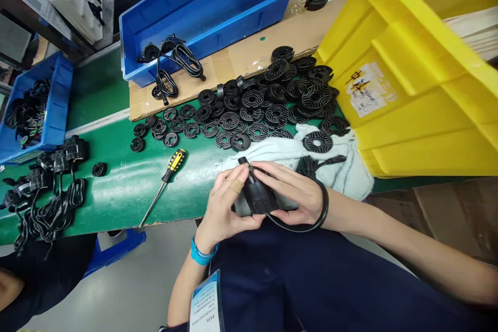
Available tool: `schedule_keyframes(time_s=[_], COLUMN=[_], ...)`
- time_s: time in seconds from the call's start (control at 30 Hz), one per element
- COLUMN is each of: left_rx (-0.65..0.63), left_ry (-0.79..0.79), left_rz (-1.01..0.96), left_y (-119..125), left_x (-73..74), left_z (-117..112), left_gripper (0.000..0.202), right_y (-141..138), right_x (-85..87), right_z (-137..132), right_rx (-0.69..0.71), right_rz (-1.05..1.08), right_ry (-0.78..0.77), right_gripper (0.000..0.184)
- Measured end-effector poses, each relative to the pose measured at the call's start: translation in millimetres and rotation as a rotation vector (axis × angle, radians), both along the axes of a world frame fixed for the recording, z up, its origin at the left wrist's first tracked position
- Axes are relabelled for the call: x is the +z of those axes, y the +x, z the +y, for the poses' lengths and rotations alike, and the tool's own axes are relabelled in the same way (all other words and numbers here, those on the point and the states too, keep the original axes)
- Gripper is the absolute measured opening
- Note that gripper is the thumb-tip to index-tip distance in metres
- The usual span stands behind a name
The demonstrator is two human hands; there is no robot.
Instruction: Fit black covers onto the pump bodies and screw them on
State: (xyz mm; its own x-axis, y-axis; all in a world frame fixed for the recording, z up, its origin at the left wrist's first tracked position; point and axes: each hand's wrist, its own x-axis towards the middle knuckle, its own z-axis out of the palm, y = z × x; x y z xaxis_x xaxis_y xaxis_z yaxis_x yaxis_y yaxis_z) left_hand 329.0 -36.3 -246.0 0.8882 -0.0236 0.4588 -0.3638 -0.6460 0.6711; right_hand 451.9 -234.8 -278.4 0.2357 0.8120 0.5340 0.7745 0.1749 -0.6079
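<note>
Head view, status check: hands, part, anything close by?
Left hand and right hand both shut on black part, cable looped round right wrist. Screwdriver lies left on green mat. Black discs heaped beyond, white cloth under.

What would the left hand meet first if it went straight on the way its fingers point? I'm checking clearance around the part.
Probably the white cloth just beyond the black part that the left hand grips; depth is unclear.

Black slotted discs (252,98); green bench (116,187); yellow bin (420,88); blue tray (210,5); yellow-black striped screwdriver (174,162); white cloth (280,150).
</note>
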Motion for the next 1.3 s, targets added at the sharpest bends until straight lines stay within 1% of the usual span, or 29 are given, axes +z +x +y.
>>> schedule_keyframes(time_s=[0.07, 0.2, 0.33, 0.43, 0.57, 0.67, 0.77, 0.83, 0.9, 0.97, 1.03, 1.1, 1.2, 1.3], left_rx=[0.006, 0.018, 0.017, 0.014, 0.015, -0.005, 0.022, 0.078, 0.13, 0.161, 0.155, 0.13, 0.085, 0.045], left_ry=[-0.009, -0.024, -0.012, -0.022, -0.083, -0.089, -0.087, -0.13, -0.206, -0.283, -0.328, -0.336, -0.307, -0.261], left_rz=[-0.004, -0.023, -0.005, 0.016, 0.073, 0.16, 0.232, 0.281, 0.367, 0.465, 0.526, 0.548, 0.57, 0.589], left_y=[1.3, 4.2, 7.5, 6.7, 1.1, -1.4, 2.1, 8.5, 17.1, 26.2, 34.0, 39.5, 43.3, 44.3], left_x=[1.2, 2.9, 4.5, 3.7, 0.6, 0.2, 1.6, 3.6, 7.0, 12.0, 17.9, 23.6, 29.7, 31.9], left_z=[-1.1, -1.6, 1.1, 4.0, 7.1, 7.8, 8.3, 10.1, 13.6, 18.1, 22.4, 25.6, 28.5, 29.3], left_gripper=[0.09, 0.091, 0.092, 0.093, 0.092, 0.101, 0.104, 0.096, 0.084, 0.075, 0.071, 0.068, 0.063, 0.071], right_y=[1.4, 4.8, 8.4, 8.4, 6.0, 7.0, 13.5, 20.6, 28.5, 35.7, 40.9, 43.9, 45.4, 47.3], right_x=[-0.7, 0.6, 3.3, 3.1, -1.3, -0.1, 13.6, 28.9, 45.5, 59.7, 68.8, 72.2, 69.8, 65.2], right_z=[0.5, -0.5, 1.5, 6.1, 10.6, 10.0, 9.0, 10.9, 15.8, 22.5, 29.1, 34.1, 38.3, 40.6], right_rx=[0.0, -0.001, -0.007, -0.03, -0.046, -0.067, -0.088, -0.089, -0.074, -0.057, -0.028, 0.006, 0.049, 0.048], right_rz=[-0.003, -0.002, -0.019, 0.02, 0.071, 0.12, 0.235, 0.333, 0.413, 0.476, 0.546, 0.643, 0.809, 0.923], right_ry=[0.027, 0.003, 0.033, 0.057, 0.082, 0.041, -0.119, -0.258, -0.368, -0.431, -0.454, -0.449, -0.426, -0.393], right_gripper=[0.072, 0.073, 0.076, 0.075, 0.075, 0.076, 0.071, 0.066, 0.064, 0.059, 0.055, 0.056, 0.059, 0.058])
